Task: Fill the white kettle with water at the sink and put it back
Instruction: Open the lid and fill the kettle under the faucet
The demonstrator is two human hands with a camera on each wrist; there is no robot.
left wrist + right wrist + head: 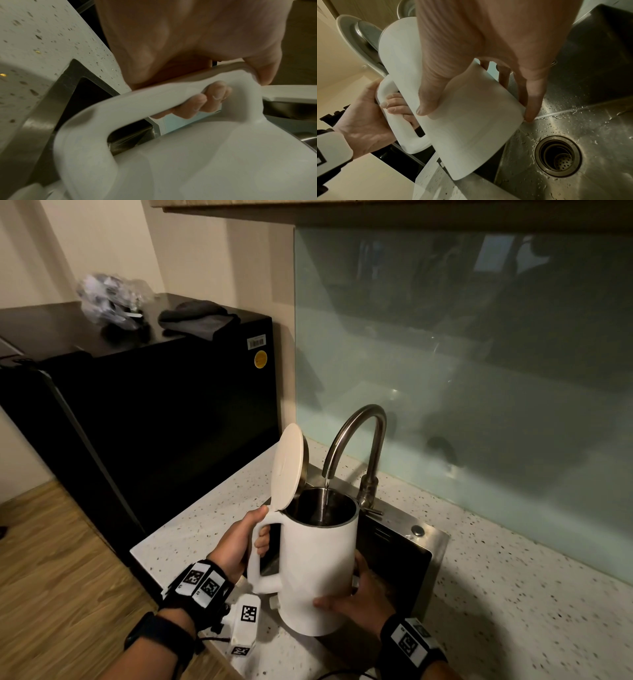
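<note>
The white kettle (318, 563) (471, 121) hangs over the steel sink (411, 546), tilted a little, its lid (287, 467) hinged open and upright. A thin stream of water (326, 498) runs from the curved faucet (359, 433) into the kettle's mouth. My left hand (236, 546) (171, 40) (364, 121) grips the handle (137, 102), fingers wrapped through it and thumb on top near the lid hinge. My right hand (356, 594) (488, 40) clasps the lower body, thumb on the near side and fingers round the far side.
A speckled white counter (513, 594) surrounds the sink, with a glass backsplash (479, 371) behind. A black fridge (154, 422) stands at the left with a dark cloth (198, 318) and a plastic bag (109, 299) on top. The wet sink drain (558, 155) lies below the kettle.
</note>
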